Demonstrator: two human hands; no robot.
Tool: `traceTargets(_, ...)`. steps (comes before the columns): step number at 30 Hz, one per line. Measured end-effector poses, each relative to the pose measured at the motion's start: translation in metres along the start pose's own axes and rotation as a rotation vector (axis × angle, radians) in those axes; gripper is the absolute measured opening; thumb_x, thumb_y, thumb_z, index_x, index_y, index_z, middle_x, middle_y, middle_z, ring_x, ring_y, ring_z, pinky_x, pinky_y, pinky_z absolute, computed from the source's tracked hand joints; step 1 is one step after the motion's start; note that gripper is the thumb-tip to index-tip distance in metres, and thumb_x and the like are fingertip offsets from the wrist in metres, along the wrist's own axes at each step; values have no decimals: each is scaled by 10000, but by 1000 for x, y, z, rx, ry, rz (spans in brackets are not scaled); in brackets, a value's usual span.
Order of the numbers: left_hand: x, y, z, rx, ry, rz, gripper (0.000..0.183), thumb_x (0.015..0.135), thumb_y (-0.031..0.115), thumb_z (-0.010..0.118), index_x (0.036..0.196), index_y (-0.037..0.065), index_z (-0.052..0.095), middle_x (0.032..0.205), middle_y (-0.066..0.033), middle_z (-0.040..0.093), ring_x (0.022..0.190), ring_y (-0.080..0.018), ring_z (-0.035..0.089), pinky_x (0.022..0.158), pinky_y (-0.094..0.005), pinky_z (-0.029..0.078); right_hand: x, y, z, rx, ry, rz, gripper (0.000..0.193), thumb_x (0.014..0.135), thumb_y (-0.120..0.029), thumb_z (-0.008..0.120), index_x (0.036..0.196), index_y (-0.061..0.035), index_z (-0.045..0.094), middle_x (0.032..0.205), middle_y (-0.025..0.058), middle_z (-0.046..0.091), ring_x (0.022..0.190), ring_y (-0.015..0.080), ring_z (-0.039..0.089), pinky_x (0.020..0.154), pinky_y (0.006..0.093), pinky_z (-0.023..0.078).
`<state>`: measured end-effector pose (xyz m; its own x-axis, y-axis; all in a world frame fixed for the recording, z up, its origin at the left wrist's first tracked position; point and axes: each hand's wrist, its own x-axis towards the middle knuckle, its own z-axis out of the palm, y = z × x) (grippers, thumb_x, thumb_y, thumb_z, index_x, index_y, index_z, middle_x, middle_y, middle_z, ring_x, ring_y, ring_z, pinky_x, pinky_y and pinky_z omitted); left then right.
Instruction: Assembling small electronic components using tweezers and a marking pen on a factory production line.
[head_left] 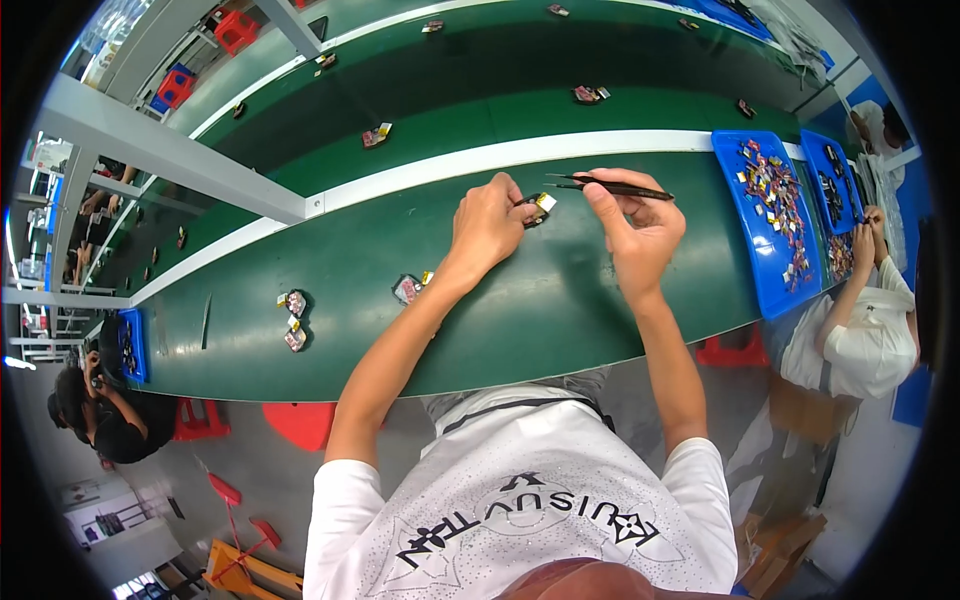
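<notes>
My left hand (487,229) pinches a small black part (540,210) with a yellow-and-white label, holding it above the green tabletop. Black tweezers (630,188) lie in the grip of my right hand (640,235). Their thin tips point left, slightly above the small part, and appear apart with nothing between them. Beneath my left forearm sits another small labelled part (408,288), partly covered by the arm. Two more such parts, an upper one (292,303) and a lower one (295,337), rest farther left on the table.
At the right stands a blue tray (752,262) of small colourful pieces; beyond it are a second blue tray (820,143) and a co-worker's hands (870,232). Behind a white rail (430,172), a green belt carries several small parts. A grey post (180,160) slants in from the left.
</notes>
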<state>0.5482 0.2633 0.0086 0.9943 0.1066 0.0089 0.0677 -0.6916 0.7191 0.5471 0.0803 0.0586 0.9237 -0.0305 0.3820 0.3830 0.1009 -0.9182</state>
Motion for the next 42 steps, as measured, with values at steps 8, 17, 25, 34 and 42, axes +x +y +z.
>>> traceTargets(8,-26,-26,-58,-417,56,-188,120,925,67,690,963,-46,675,716,-43,673,503,-77,567,423,-227,408,9,16,29,-59,-446,256,98,850,-34,796,929,7,757,678,-62,598,527,-21,356,468,206,238)
traceTargets(17,-41,-38,-57,-652,89,-226,152,968,86,652,995,-61,679,702,-47,659,520,-76,586,412,-220,407,-10,59,45,3,-318,280,96,879,-14,769,951,34,725,722,-21,632,590,2,461,516,176,324)
traceTargets(25,-43,-42,-52,-549,131,-60,143,959,85,670,989,-54,689,686,-51,670,542,-70,602,437,-219,450,-14,58,48,-138,-384,216,88,855,-27,799,914,16,749,580,-95,489,501,-27,314,457,201,209)
traceTargets(34,-44,-44,-47,-506,173,-19,115,940,64,693,970,-47,697,661,-42,658,525,-63,593,434,-219,446,-16,60,47,-241,-344,126,113,833,-63,825,908,2,769,529,-94,411,482,-4,284,457,232,182)
traceTargets(42,-45,-41,-45,-501,180,13,114,933,47,701,976,-58,694,678,-52,666,534,-66,598,456,-220,454,-14,55,47,-201,-373,212,102,853,-49,806,917,13,757,593,-70,546,502,-12,337,459,210,218)
